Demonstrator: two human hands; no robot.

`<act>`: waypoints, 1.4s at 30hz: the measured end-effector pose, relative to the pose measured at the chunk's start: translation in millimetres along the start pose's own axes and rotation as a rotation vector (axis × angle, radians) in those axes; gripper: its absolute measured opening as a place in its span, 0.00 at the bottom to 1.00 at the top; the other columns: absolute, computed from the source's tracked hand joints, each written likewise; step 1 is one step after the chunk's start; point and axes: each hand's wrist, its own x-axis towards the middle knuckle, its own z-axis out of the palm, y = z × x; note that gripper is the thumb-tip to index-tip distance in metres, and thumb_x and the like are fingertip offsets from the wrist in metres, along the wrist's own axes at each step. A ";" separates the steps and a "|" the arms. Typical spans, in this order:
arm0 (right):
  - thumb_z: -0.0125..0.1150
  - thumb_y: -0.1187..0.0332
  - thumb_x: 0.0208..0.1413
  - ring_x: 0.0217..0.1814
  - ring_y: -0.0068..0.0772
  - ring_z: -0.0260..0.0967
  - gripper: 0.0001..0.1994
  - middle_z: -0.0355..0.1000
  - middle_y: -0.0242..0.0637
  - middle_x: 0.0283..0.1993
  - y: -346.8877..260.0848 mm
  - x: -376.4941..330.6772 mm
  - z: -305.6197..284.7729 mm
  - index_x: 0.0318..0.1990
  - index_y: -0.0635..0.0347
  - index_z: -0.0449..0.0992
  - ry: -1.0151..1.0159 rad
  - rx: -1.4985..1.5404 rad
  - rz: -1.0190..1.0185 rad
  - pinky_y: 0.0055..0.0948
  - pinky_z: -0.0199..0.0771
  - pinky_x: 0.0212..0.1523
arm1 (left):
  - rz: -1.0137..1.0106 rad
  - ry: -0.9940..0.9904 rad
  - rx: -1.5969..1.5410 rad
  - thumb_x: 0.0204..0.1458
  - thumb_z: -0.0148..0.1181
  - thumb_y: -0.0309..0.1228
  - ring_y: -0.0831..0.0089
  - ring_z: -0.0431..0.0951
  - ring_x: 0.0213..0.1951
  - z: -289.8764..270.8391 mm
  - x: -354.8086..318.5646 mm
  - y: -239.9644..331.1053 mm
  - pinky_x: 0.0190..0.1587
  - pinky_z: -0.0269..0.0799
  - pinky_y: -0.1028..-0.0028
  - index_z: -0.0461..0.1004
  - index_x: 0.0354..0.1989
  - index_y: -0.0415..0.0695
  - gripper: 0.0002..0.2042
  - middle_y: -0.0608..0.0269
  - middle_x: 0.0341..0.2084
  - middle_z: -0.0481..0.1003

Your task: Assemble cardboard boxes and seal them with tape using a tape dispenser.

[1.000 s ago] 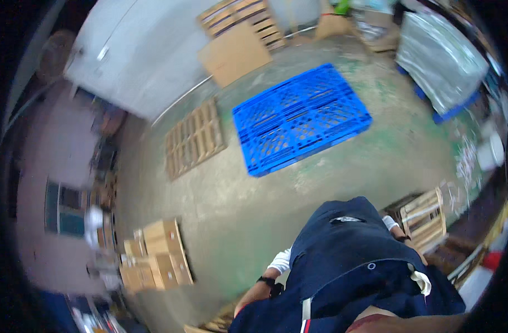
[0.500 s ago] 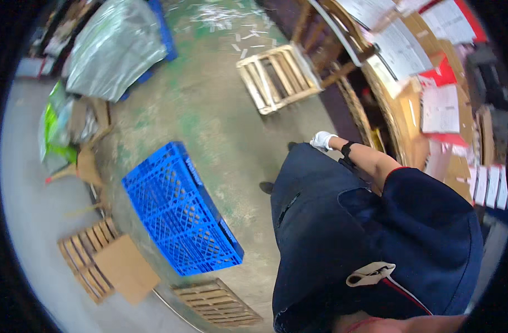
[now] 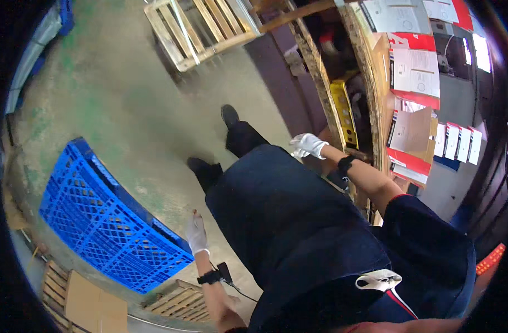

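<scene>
Large white lettering shows on the red parts of the printed cartons [image 3: 415, 75], which lie on the wooden bench [image 3: 379, 119], well to the right of the blue pallet [image 3: 112, 216]; their white faces carry fine dark print too small to make out; the pallet's long side bears pale marks, also too small to read.

The pallet lies flat on the floor, its nearest corner just beside the left hand [image 3: 198, 236]; that hand, in a white glove, hangs with fingers loosely out and nothing seen in it; the right hand [image 3: 309, 145], also gloved, is farther right of the pallet, near the bench's edge, fingers half bent; whether its palm has hold of anything I cannot tell.

Both forearms reach away from the body, a black band on each wrist; the dark apron [image 3: 287, 205] lies between them, right of the pallet.
</scene>
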 end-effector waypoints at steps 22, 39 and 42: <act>0.49 0.45 0.57 0.40 0.36 0.74 0.27 0.76 0.46 0.40 -144.8 122.1 -287.6 0.44 0.63 0.76 1.145 -0.517 0.092 0.38 0.69 0.42 | -0.209 0.082 -0.504 0.57 0.44 0.28 0.78 0.70 0.31 88.5 58.5 19.6 0.35 0.64 0.78 0.72 0.47 0.37 0.14 0.62 0.27 0.75; 0.51 0.37 0.49 0.31 0.52 0.74 0.30 0.74 0.52 0.27 -138.6 90.2 -187.5 0.30 0.61 0.75 1.590 -0.708 -0.215 0.41 0.72 0.34 | -0.316 0.165 -0.679 0.55 0.44 0.27 0.84 0.62 0.23 91.5 69.1 41.6 0.27 0.58 0.81 0.72 0.45 0.36 0.14 0.66 0.24 0.74; 0.51 0.36 0.49 0.30 0.52 0.74 0.31 0.74 0.51 0.27 -138.8 90.0 -189.5 0.31 0.61 0.75 1.548 -0.686 -0.222 0.41 0.73 0.34 | -0.324 0.173 -0.679 0.56 0.44 0.27 0.84 0.62 0.23 92.2 71.3 43.3 0.27 0.58 0.82 0.72 0.46 0.36 0.14 0.66 0.24 0.74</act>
